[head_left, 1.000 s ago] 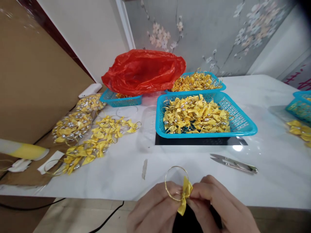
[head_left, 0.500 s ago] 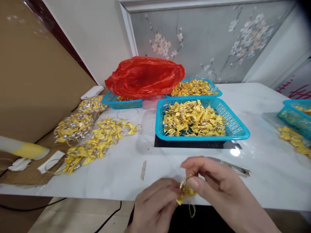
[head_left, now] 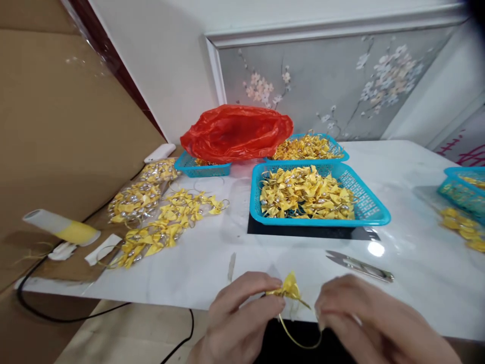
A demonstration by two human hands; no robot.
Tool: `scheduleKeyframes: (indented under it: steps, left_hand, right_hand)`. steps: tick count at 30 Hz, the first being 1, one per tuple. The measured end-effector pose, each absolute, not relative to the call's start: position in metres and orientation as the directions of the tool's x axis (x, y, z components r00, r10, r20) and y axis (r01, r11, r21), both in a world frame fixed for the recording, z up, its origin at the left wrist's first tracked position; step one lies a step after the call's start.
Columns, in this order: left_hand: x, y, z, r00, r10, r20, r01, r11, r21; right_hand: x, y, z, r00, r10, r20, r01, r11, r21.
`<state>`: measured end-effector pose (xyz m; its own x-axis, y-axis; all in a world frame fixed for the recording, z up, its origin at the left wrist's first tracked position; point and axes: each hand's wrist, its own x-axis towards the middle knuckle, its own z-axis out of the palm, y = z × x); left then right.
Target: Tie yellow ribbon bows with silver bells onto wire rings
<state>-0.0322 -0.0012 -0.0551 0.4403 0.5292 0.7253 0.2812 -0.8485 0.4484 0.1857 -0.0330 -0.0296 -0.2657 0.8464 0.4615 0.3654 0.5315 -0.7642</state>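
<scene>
A yellow ribbon bow (head_left: 291,286) is pinched between the thumb and fingers of my left hand (head_left: 242,316), just over the table's front edge. From the bow a thin gold cord (head_left: 299,346) curves down and up to my right hand (head_left: 366,316), whose closed fingertips grip its end. Beyond my right hand lies a pair of thread snips (head_left: 359,266) on the white tabletop. Straight ahead, a blue plastic basket (head_left: 373,212) holds many yellow bows (head_left: 306,194) with silvery beads. More loose bows (head_left: 162,230) with cord loops are heaped to the left.
Behind stand two more blue baskets, one (head_left: 202,171) partly under a red plastic bag (head_left: 235,134). Filled clear bags (head_left: 134,202) and a yellow-and-white roll (head_left: 62,227) lie left, beside cardboard (head_left: 68,111). Another basket (head_left: 460,194) is at the right edge.
My hands have moved apart, drawing the cord into a wide curve between them. The bow now points upward in my left fingers. The view has shifted slightly, and the snips are fully visible.
</scene>
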Motion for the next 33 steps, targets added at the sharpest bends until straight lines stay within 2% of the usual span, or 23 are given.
scheduleKeyframes:
  steps: [2,5,9,13,18,20,21,23,25,26,27,29,33]
  left_hand:
    - [-0.034,-0.001,-0.054,0.485,0.529,0.696,0.272,-0.848,0.455]
    - [-0.035,-0.001,-0.049,0.506,0.556,0.659,0.257,-0.827,0.5]
    - [-0.031,-0.002,-0.041,0.465,0.578,0.671,0.221,-0.809,0.544]
    - [-0.028,0.0,-0.039,0.425,0.588,0.688,0.2,-0.802,0.562]
    - [-0.023,0.003,-0.04,0.406,0.616,0.675,0.19,-0.779,0.597]
    - [-0.021,0.002,-0.039,0.403,0.637,0.657,0.177,-0.758,0.627]
    - [-0.019,0.001,-0.038,0.409,0.668,0.622,0.169,-0.725,0.667]
    - [-0.018,-0.002,-0.035,0.434,0.776,0.457,0.16,-0.566,0.809]
    - [-0.018,-0.004,-0.032,0.46,0.863,0.207,0.126,-0.294,0.947]
    - [-0.019,-0.005,-0.03,0.473,0.877,0.089,0.092,-0.149,0.985]
    - [-0.02,-0.005,-0.029,0.484,0.875,-0.001,0.045,-0.023,0.999]
    - [-0.023,-0.005,-0.029,0.499,0.863,-0.083,-0.066,0.133,0.989]
    - [-0.027,-0.004,-0.031,0.507,0.856,-0.106,-0.153,0.21,0.966]
  right_hand:
    - [0.191,-0.024,-0.019,-0.214,0.896,0.388,0.387,0.443,-0.809]
    - [0.189,-0.014,-0.007,-0.238,0.936,0.259,0.336,0.33,-0.882]
    - [0.188,-0.013,-0.006,-0.276,0.927,0.253,0.284,0.331,-0.9]
    - [0.195,-0.022,-0.017,-0.294,0.886,0.358,0.36,0.449,-0.818]
    - [0.198,-0.033,-0.023,-0.423,0.752,0.506,0.5,0.659,-0.562]
    - [0.195,-0.032,-0.019,-0.381,0.755,0.534,0.486,0.655,-0.579]
    - [0.194,-0.031,-0.017,-0.344,0.782,0.52,0.452,0.624,-0.638]
    - [0.193,-0.025,-0.013,-0.276,0.882,0.381,0.318,0.458,-0.83]
    - [0.194,-0.017,-0.011,-0.318,0.938,0.139,0.086,0.175,-0.981]
    - [0.194,-0.013,-0.011,-0.384,0.923,0.032,-0.041,0.018,-0.999]
    - [0.195,-0.009,-0.013,-0.452,0.891,-0.034,-0.161,-0.118,-0.98]
    - [0.197,-0.001,-0.016,-0.556,0.829,-0.064,-0.347,-0.301,-0.888]
    - [0.194,0.009,-0.022,-0.615,0.784,-0.087,-0.483,-0.462,-0.744]
